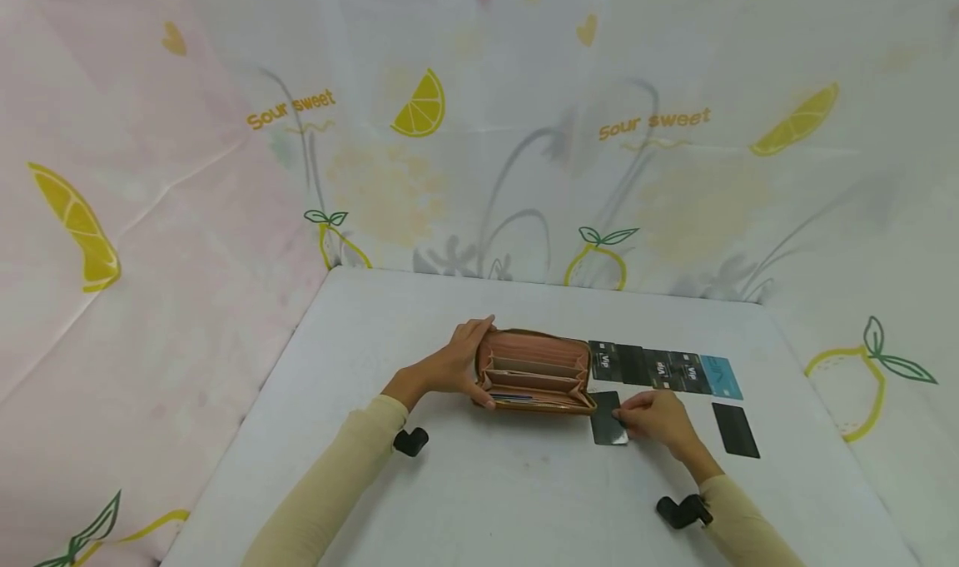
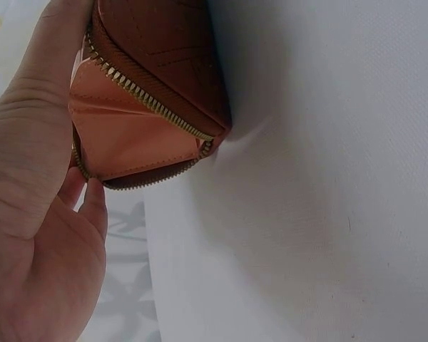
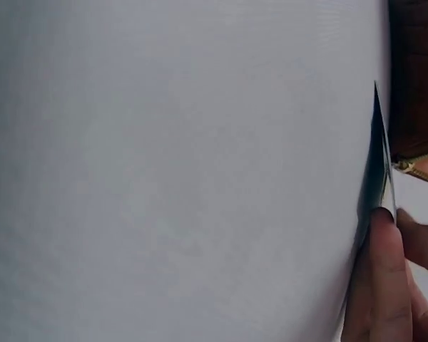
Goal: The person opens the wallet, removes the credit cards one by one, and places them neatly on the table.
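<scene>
A brown zip-around wallet (image 1: 534,344) lies open on the white table, its pink compartments facing up. My left hand (image 1: 449,365) grips the wallet's left end, thumb at the front edge and fingers at the back. In the left wrist view the brass zipper (image 2: 146,96) runs along that end. Just off the wallet's front right corner, my right hand (image 1: 661,419) pinches a dark card (image 1: 605,424) by its right edge. The right wrist view shows this card (image 3: 380,160) edge-on, tilted up from the table. Some cards or papers (image 1: 513,398) peek out of the wallet's front compartment.
Right of the wallet runs a row of several black cards (image 1: 633,364), some marked "VIP", ending in a blue card (image 1: 721,377). A single dark card (image 1: 736,430) lies nearer, right of my right hand. Fabric printed with lemons (image 1: 419,105) hangs behind the table (image 1: 524,500).
</scene>
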The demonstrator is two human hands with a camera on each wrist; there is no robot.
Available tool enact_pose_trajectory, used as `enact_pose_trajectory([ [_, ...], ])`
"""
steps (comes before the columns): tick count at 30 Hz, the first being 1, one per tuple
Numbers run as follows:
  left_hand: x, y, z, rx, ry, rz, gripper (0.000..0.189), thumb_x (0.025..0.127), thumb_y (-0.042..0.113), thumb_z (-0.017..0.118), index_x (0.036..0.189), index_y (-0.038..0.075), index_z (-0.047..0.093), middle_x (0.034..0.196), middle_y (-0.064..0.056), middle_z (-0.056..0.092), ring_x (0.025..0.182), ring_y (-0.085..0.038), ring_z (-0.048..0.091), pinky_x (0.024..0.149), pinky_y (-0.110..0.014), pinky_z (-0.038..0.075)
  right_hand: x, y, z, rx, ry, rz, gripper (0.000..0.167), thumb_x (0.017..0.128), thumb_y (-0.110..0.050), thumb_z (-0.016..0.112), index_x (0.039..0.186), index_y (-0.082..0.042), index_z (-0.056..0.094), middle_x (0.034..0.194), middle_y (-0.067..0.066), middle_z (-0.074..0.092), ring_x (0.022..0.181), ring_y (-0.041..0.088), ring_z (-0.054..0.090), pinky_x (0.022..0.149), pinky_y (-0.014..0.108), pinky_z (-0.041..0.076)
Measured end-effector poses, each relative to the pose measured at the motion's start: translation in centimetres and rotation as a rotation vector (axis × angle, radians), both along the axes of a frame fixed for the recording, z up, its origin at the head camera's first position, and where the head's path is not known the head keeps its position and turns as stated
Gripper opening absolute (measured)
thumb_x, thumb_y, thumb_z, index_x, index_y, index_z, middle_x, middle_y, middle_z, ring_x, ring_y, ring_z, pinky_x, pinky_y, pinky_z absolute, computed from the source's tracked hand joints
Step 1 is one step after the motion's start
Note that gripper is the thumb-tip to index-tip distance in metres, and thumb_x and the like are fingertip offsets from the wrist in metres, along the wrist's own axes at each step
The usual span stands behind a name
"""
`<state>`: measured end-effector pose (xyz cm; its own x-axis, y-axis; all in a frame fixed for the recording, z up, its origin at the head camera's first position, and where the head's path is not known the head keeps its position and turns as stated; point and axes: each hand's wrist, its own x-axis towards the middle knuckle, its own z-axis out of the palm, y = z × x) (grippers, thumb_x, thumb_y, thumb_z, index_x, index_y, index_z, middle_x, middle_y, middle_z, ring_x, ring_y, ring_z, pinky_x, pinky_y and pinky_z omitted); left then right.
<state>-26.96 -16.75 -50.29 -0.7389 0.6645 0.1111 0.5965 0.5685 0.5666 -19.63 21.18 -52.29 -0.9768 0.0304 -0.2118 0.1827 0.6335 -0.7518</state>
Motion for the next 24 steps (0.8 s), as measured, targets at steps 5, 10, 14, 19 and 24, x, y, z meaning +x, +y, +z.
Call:
enact_pose_trajectory([
  [5,0.2,-0.1,0.3,0.003,-0.01,-0.008,0.142,0.056,0.058,0.089,0.157,0.008,0.002,0.151,-0.007,0.022,0.134,-0.024,0.023,0.108,-0.042,0.032,0.1,0.1,0.2,0.001,-0.02,-0.026,0.019,0.086,-0.012,0.074,0.095,0.005,0.072,0.083,0.007,0.069,0.063,0.015,0.064,0.058,0.028,0.052],
  [10,0.2,-0.2,0.3,-0.005,-0.007,-0.008,0.141,0.057,0.059,0.088,0.156,0.005,0.003,0.151,-0.006,0.022,0.134,-0.023,0.023,0.108,-0.041,0.033,-0.1,1.2,0.1,0.014,-0.039,-0.035,0.021,0.087,-0.013,0.073,0.096,0.006,0.071,0.082,0.007,0.069,0.063,0.016,0.064,0.058,0.028,0.052],
  [14,0.2,-0.2,0.3,-0.003,-0.008,-0.007,0.142,0.057,0.059,0.088,0.156,0.002,0.004,0.151,-0.007,0.022,0.134,-0.024,0.023,0.108,-0.042,0.033,-0.5,1.8,0.0,0.014,-0.059,-0.03,0.024,0.085,-0.017,0.076,0.095,0.005,0.073,0.08,0.006,0.069,0.062,0.015,0.063,0.057,0.027,0.052],
  [19,0.1,-0.2,0.2,0.001,-0.004,-0.005,0.142,0.057,0.059,0.088,0.156,0.005,0.003,0.151,-0.007,0.022,0.133,-0.024,0.023,0.108,-0.042,0.033,-0.9,1.6,-0.1,0.014,-0.065,-0.001,0.026,0.083,-0.021,0.079,0.092,0.003,0.074,0.078,0.004,0.068,0.061,0.015,0.062,0.057,0.029,0.051],
  [24,0.0,-0.2,0.1,0.003,-0.006,-0.003,0.142,0.057,0.06,0.088,0.156,0.005,0.003,0.151,-0.008,0.021,0.134,-0.025,0.023,0.108,-0.043,0.034,-1.2,0.9,-0.1,0.041,-0.059,0.024,0.024,0.081,-0.022,0.081,0.088,0.0,0.075,0.074,0.002,0.069,0.06,0.014,0.061,0.056,0.028,0.049],
])
